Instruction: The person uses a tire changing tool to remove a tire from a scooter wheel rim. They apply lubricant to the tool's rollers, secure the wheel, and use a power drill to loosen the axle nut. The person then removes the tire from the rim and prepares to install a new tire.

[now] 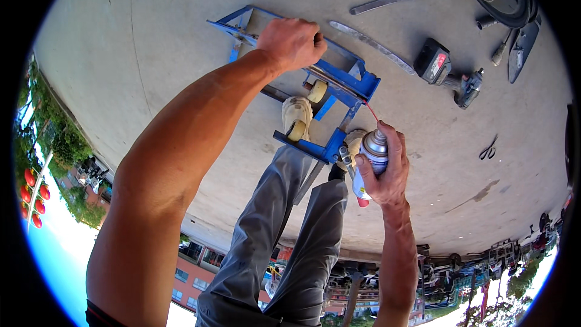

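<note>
My right hand [387, 166] is wrapped round a spray can [373, 151], with the index finger at its top. A thin red straw [371, 111] runs from the nozzle to the near right corner of a blue metal frame [363, 86]. The tip seems to meet the end of a metal rod along the frame. My left hand [292, 43] is closed in a fist at the frame's upper bar; its fingertips and the part it grips are hidden beneath it. Two pale rollers [316, 91] sit in the frame, close to my shoes [296, 112].
A cordless impact wrench [445, 72] lies on the concrete to the right, near two long flat metal bars [372, 47]. Scissors [489, 147] lie further right. A dark wheel [505, 0] and a brush [499, 52] are at the far right.
</note>
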Action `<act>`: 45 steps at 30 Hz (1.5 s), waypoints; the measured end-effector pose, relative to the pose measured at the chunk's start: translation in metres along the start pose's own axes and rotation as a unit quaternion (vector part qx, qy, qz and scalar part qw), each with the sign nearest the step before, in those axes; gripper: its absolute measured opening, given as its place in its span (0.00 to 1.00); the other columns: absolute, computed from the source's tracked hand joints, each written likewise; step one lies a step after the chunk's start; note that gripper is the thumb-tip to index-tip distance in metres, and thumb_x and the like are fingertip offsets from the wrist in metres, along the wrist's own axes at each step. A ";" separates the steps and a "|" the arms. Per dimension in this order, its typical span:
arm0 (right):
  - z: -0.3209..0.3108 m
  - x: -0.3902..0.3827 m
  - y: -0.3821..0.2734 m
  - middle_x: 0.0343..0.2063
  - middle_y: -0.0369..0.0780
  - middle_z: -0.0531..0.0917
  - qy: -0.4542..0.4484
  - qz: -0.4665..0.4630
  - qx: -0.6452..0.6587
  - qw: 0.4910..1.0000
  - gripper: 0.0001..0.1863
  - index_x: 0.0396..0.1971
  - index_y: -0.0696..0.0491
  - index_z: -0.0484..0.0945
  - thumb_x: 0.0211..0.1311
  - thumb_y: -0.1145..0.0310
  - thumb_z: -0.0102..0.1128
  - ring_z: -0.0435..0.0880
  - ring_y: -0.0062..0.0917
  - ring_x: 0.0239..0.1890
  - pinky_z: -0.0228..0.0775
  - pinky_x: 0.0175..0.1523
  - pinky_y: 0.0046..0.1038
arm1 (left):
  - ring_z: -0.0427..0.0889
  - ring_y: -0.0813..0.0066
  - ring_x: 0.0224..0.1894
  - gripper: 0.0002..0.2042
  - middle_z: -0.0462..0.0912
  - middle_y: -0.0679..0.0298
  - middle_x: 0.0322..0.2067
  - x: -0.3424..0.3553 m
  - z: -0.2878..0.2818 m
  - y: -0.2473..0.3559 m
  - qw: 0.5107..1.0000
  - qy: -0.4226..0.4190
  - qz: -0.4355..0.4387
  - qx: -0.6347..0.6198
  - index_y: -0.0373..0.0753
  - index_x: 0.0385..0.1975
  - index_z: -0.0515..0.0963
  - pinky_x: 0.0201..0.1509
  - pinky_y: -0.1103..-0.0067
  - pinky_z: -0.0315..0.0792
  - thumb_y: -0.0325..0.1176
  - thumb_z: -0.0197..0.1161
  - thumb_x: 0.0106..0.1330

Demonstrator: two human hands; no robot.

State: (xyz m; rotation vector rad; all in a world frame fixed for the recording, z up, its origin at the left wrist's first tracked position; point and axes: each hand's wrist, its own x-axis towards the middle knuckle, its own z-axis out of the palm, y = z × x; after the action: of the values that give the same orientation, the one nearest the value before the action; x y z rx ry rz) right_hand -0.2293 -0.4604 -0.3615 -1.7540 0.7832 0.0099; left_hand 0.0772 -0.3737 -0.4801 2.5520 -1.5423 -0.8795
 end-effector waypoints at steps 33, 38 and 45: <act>-0.005 -0.006 0.006 0.49 0.50 0.80 0.020 -0.010 0.014 1.000 0.38 0.68 0.56 0.69 0.60 0.64 0.76 0.84 0.39 0.45 0.78 0.51 0.39 | 0.88 0.50 0.31 0.13 0.88 0.53 0.27 0.000 -0.004 0.002 1.000 -0.024 -0.005 0.015 0.40 0.25 0.84 0.37 0.60 0.82 0.41 0.60 0.66; -0.008 -0.008 0.007 0.51 0.52 0.80 0.014 -0.001 0.018 1.000 0.39 0.69 0.57 0.69 0.59 0.64 0.76 0.84 0.41 0.46 0.78 0.52 0.40 | 0.88 0.50 0.31 0.13 0.89 0.53 0.28 0.001 -0.004 0.003 1.000 -0.026 -0.006 0.010 0.40 0.25 0.84 0.37 0.60 0.82 0.41 0.60 0.66; -0.029 -0.055 0.030 0.58 0.54 0.78 0.093 0.013 -0.033 0.995 0.44 0.73 0.58 0.64 0.59 0.64 0.77 0.80 0.45 0.57 0.74 0.63 0.43 | 0.88 0.49 0.31 0.14 0.88 0.52 0.27 0.001 -0.005 0.003 1.000 -0.015 -0.007 -0.004 0.39 0.24 0.85 0.38 0.59 0.83 0.41 0.60 0.65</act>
State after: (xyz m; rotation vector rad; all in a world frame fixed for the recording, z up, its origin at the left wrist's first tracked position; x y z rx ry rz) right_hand -0.2977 -0.4619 -0.3554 -1.8249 0.9507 -0.1131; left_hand 0.0776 -0.3769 -0.4753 2.5597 -1.5264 -0.9288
